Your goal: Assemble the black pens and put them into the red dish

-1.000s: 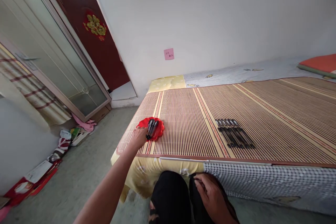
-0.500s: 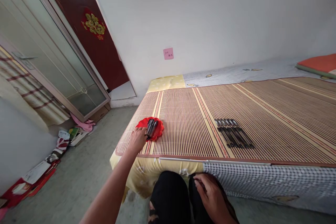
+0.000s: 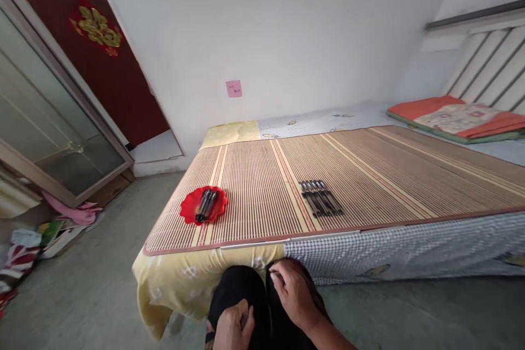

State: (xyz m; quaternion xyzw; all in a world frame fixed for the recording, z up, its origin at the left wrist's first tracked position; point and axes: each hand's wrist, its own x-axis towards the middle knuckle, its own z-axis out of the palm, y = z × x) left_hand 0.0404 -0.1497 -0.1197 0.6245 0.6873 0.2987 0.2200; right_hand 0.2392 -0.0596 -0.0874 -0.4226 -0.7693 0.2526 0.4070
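Note:
A red scalloped dish (image 3: 189, 210) sits near the left front corner of the bamboo mat (image 3: 254, 197) on the bed, with a few black pens (image 3: 206, 204) lying in it. A row of several black pens (image 3: 320, 197) lies on the mat further right. My left hand (image 3: 232, 328) rests on my left knee at the bottom edge, fingers curled against the black trousers. My right hand (image 3: 292, 293) lies on my right knee, fingers bent and pressed to the cloth. Neither hand touches the dish or the pens.
The bed has a yellow sheet corner (image 3: 172, 284) and a checked sheet side (image 3: 410, 251). An orange pillow (image 3: 459, 120) lies at the far right. A pink note (image 3: 234, 88) is stuck on the wall. Clutter (image 3: 36, 235) lies by the glass door (image 3: 53, 136) at left.
My left hand has drawn back from the red dish to my left knee. The view has swung right and pulled back, so the bed looks farther away.

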